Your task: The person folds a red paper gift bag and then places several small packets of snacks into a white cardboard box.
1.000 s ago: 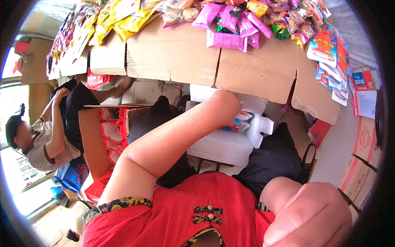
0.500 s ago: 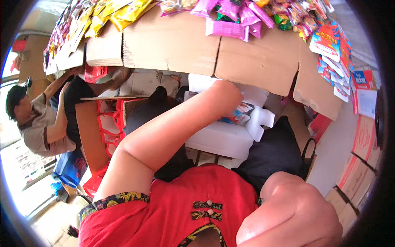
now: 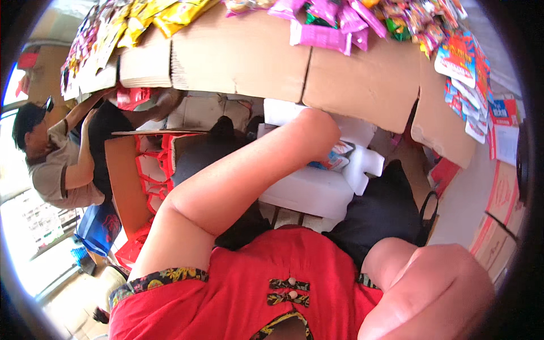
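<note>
My left arm reaches forward and ends in a rounded wrist, my left hand [image 3: 321, 127] bent downward with its fingers hidden. Just under it, a blue, red and white packet [image 3: 339, 157] pokes out at the white foam box [image 3: 303, 195]; I cannot tell whether the fingers hold it. Beside the packet, a notched white foam piece [image 3: 362, 170] stands tilted at the box's right end. My right arm [image 3: 430, 289] is folded sharply at the lower right, close to the camera, and its hand does not show.
Brown cardboard flaps [image 3: 357, 79] edge a display ahead, heaped with pink packets [image 3: 323, 37], yellow packets [image 3: 178, 17] and small wrapped sweets. Blue-red packets [image 3: 459, 59] hang at the right. An open carton [image 3: 122, 187] with red-edged contents stands left, near another person [image 3: 68, 153].
The whole view has shifted slightly, moving the display a little right. My right arm has swung outward to the right. My left arm stays almost in place by the foam box.
</note>
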`<state>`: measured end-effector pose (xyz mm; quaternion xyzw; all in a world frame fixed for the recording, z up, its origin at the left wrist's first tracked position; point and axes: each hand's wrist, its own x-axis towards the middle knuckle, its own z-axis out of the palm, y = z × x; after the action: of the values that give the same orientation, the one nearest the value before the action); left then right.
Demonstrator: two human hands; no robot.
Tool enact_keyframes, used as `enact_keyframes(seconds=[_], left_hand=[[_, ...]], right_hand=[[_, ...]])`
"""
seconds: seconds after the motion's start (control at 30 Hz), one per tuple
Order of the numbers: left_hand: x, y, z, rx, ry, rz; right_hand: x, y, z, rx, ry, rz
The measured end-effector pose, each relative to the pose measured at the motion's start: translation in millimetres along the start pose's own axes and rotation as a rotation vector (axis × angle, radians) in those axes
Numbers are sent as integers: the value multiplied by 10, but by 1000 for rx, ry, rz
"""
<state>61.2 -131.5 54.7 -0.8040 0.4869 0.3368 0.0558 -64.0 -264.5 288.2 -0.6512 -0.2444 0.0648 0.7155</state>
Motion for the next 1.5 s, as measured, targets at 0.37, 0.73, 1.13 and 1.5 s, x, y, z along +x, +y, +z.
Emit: enact_keyframes(seconds=[0.37,0.73,1.13,1.5], left_hand=[[-81,-62,-6,-73,47,7],[25,-27,22,-58,28,55],[5,-12,45,-10,89,24],[41,55,3,-24,74,23]], right_hand=[[67,220,158,96,-111,-9],[107,98,266,-85,-12,-22],[81,-59,481,-304,387,-136],[294,-268,624,-362,645,-243]])
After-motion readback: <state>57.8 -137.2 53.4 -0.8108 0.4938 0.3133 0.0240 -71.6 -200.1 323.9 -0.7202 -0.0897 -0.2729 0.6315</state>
